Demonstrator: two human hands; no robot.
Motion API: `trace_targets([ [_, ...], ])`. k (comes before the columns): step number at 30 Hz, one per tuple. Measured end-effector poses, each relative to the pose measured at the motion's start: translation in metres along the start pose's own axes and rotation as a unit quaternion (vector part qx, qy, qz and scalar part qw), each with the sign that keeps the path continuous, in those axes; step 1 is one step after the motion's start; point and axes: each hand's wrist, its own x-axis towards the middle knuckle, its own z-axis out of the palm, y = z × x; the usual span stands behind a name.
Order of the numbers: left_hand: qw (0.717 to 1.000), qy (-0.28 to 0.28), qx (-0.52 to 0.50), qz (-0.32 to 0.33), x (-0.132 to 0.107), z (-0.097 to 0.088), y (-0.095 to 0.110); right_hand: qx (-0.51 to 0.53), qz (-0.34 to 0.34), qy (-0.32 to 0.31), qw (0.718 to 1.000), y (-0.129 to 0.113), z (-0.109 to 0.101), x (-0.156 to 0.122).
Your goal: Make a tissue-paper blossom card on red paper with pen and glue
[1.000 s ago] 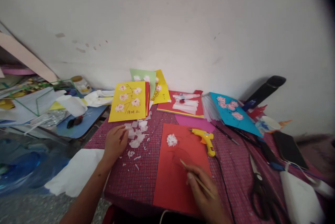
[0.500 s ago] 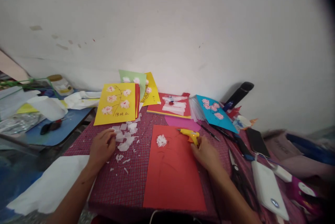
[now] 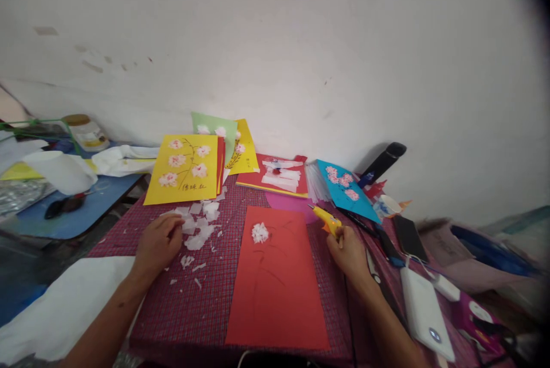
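Observation:
My right hand [image 3: 350, 253] is wrapped round the handle of a yellow hot glue gun [image 3: 326, 220], an orange light glowing on its side. The nozzle points up and left, just off the right edge of a red paper sheet [image 3: 279, 299]. Faint dark branch lines run over that sheet, and a white crumpled-paper flower [image 3: 260, 233] sits near its upper left. On the left, my left hand [image 3: 158, 242] rests on the checked cloth, fingers loosely bent and thumb apart, with nothing visible in it. White tissue paper pieces [image 3: 200, 236] lie beside its fingertips.
Yellow flower cards [image 3: 184, 167] stand behind the scraps. A red pad with white strips [image 3: 281, 176] and a blue flower card [image 3: 344, 184] lie at the back. Scissors [image 3: 373, 267], a phone [image 3: 410, 237] and a white power bank [image 3: 427, 313] line the right side.
My right hand has moved the glue gun to the right, away from above the red sheet and beyond its edge. The whole view has shifted slightly; my left hand stays by the scraps.

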Motion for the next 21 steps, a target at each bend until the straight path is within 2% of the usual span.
trace_targets([
  [4, 1.0, -0.005, 0.001, 0.002, 0.001, -0.001, 0.002, -0.004, -0.006, -0.006, 1.0, 0.005, 0.001, 0.002],
  [10, 1.0, -0.009, 0.008, -0.007, 0.001, -0.003, 0.005, -0.04, -0.049, -0.031, 0.998, -0.013, 0.014, 0.005],
  [14, 1.0, -0.008, 0.009, -0.008, 0.0, -0.002, 0.004, -0.077, -0.036, -0.04, 0.996, -0.018, 0.016, 0.004],
  [21, 1.0, -0.016, 0.012, 0.001, -0.001, -0.001, 0.001, -0.106, -0.013, -0.056, 0.993, -0.022, 0.007, 0.005],
])
